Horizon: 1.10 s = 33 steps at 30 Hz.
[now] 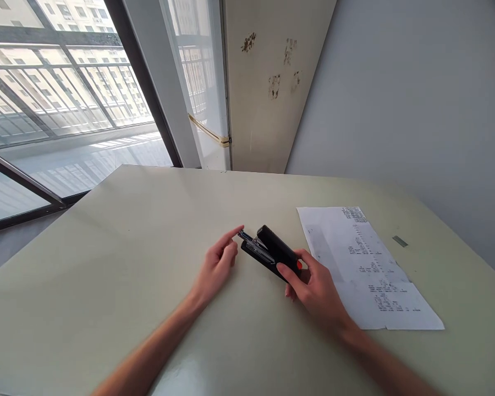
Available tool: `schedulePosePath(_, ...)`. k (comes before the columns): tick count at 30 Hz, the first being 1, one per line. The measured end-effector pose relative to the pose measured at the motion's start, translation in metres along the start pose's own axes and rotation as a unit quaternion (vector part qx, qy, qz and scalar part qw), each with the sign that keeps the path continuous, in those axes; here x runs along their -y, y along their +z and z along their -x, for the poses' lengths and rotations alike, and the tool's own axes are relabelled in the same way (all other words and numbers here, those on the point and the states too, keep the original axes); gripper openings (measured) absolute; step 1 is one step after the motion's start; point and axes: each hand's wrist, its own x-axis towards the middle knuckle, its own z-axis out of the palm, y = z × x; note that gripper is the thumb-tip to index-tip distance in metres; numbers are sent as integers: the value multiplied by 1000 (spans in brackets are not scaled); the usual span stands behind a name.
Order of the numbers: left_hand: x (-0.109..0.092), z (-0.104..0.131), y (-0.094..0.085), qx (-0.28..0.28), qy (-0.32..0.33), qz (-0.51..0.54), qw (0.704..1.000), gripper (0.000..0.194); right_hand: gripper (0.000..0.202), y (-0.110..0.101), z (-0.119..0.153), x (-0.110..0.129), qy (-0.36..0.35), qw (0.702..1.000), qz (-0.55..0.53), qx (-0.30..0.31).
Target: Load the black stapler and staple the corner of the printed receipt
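One bench [157,286], bearing one printed sheet [346,264] laid flat beside the work, one small strip of staples [400,241] beyond it, and one black stapler [278,250], gripped at its rear by the right hand [315,286], apparently for steadiness, its extended tray touched by the left hand's [216,267] pointed index finger, other fingers curled.

The bare pale-green tabletop [107,247] opens left of your hands; the printed white paper sheet [350,264] flanks your right.
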Motion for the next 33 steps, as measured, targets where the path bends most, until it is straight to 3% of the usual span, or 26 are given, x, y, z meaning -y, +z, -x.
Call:
schedulePosePath(4,4,2,4,67,8,-60,996,46,41,-1,0,-1,-3,1000,7,-4)
schedulePosePath(8,6,-4,1,33,-78,133,987,47,40,-3,-1,1,-5,1000,16,-15)
schedulePosePath(13,5,-15,-10,-18,-161,446,880,20,39,-1,-27,5,-34,997,71,-26)
schedulePosePath(16,3,-16,-12,-35,-173,519,836,20,37,8,-65,7,-86,984,153,-30)
schedulePosePath(19,3,-16,-14,-54,-185,551,812,27,32,27,-111,10,-166,959,223,-52)
schedulePosePath(23,7,-17,-17,-67,-194,569,796,43,23,58,-165,19,-222,937,263,-53)
schedulePosePath(27,7,-17,-19,-73,-201,562,799,49,24,80,-195,32,-238,930,279,-23)
schedulePosePath(30,6,-16,-18,-66,-198,558,803,50,33,83,-192,43,-236,926,293,-30)
schedulePosePath(33,8,-16,-17,-56,-193,558,805,53,42,73,-162,54,-250,918,302,-63)
